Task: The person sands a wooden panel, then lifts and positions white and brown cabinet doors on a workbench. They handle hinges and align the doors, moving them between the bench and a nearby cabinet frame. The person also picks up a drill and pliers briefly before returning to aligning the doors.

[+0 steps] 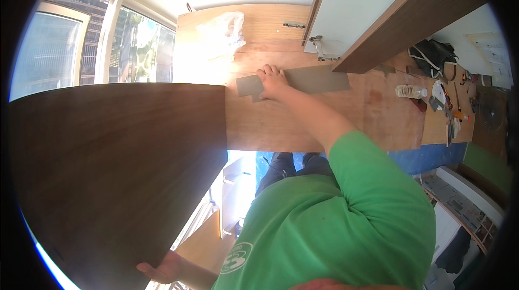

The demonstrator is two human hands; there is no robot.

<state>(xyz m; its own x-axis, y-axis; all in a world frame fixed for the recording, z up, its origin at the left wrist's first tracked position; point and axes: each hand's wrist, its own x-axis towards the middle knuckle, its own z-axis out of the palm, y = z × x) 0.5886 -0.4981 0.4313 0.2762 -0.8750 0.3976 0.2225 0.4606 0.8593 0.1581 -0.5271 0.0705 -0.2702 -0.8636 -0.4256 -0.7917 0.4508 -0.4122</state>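
My right hand lies on a flat grey-brown strip on the plywood bench top. Its fingers and thumb are spread over the strip's left part, beside a stepped end. At lower left, my left hand is at the edge of a large dark brown wooden panel. One digit shows against the panel's face; the other fingers are mostly hidden at its edge, where the hand seems to grip it.
Across the far right stands a brown-edged white cabinet door with metal hinges. A clear plastic bag lies at the back left. Rightward are a plastic bottle, a black bag and several hand tools. Windows line the left.
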